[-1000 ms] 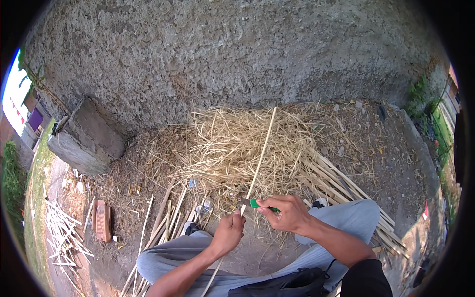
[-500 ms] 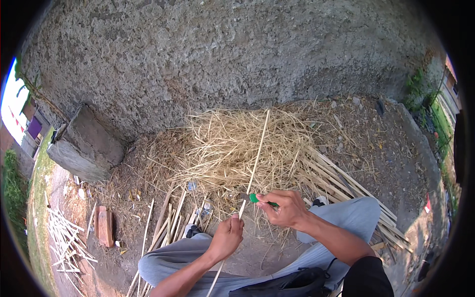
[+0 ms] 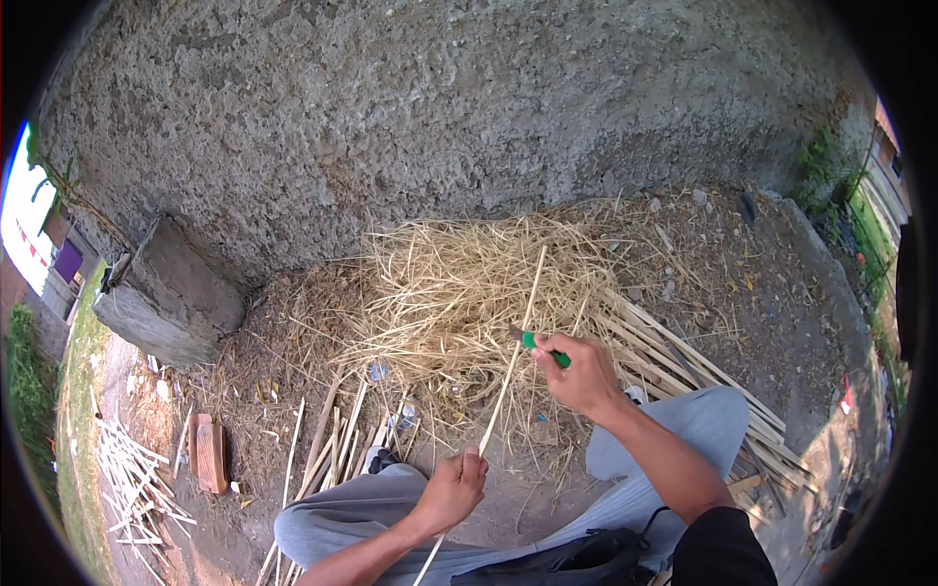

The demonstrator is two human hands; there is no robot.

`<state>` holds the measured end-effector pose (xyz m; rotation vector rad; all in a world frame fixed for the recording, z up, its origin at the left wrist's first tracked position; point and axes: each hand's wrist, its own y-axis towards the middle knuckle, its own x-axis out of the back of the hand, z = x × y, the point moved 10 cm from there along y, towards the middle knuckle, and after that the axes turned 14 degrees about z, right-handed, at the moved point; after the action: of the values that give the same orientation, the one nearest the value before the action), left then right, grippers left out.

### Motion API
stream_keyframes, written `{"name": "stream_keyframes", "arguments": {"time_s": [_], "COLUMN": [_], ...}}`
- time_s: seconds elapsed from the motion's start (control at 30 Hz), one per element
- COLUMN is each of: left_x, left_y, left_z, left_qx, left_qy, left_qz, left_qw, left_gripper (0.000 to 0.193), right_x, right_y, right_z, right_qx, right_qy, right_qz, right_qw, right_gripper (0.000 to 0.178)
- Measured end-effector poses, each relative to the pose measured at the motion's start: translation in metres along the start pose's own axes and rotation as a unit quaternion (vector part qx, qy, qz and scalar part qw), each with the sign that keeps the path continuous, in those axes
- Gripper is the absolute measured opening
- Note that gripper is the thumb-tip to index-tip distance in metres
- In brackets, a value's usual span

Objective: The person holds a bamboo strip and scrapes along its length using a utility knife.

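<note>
A long, thin pale strip of wood or bamboo (image 3: 502, 398) slants up and away between my legs. My left hand (image 3: 452, 488) is closed around its lower part, over my lap. Farther up, my right hand (image 3: 578, 376) grips a small knife (image 3: 549, 352) by its green handle. The short dark blade lies against the strip, or very close to it. Behind the strip's far end spreads a heap of pale shavings (image 3: 459, 283).
A rough grey wall (image 3: 469, 107) rises behind the heap. Split sticks lie by my right knee (image 3: 674, 361), and more lie by my left foot. A pale stick pile (image 3: 132, 479), a brick (image 3: 207, 454) and a concrete block (image 3: 176, 293) stand at left.
My right hand has moved the knife up and away along the strip, farther from my left hand. My left hand has dropped slightly, and the strip's far end has shifted down and right.
</note>
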<state>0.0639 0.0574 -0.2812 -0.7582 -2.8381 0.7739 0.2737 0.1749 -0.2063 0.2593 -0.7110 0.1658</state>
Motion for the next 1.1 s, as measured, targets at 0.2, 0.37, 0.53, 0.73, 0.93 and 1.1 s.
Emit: {"name": "stream_keyframes", "arguments": {"time_s": [0.2, 0.37, 0.53, 0.73, 0.93, 1.1], "left_x": [0.007, 0.025, 0.028, 0.016, 0.007, -0.002], "left_y": [0.005, 0.016, 0.011, 0.005, 0.008, 0.000], "left_z": [0.000, -0.001, -0.007, -0.018, -0.003, 0.000], "left_qx": [-0.025, -0.069, -0.057, -0.043, -0.036, -0.047], "left_qy": [0.123, 0.050, -0.037, -0.094, -0.023, 0.153], "left_qz": [0.003, -0.029, -0.027, -0.003, -0.005, 0.000], "left_qw": [0.992, 0.996, 0.997, 0.995, 0.999, 0.987], "left_gripper": [0.049, 0.044, 0.042, 0.043, 0.045, 0.050], "right_x": [0.033, -0.011, -0.031, -0.021, 0.001, 0.049], "right_y": [0.008, -0.024, -0.038, -0.030, -0.012, 0.018], "right_z": [-0.031, 0.054, 0.080, 0.071, 0.044, -0.054], "right_qx": [0.018, 0.097, 0.141, 0.158, 0.120, -0.036], "right_qy": [0.121, 0.096, 0.048, -0.029, -0.015, 0.031], "right_qz": [-0.039, 0.088, 0.131, 0.044, -0.043, -0.048], "right_qw": [0.992, 0.987, 0.980, 0.986, 0.992, 0.998], "right_gripper": [0.018, 0.016, 0.013, 0.014, 0.012, 0.019]}}
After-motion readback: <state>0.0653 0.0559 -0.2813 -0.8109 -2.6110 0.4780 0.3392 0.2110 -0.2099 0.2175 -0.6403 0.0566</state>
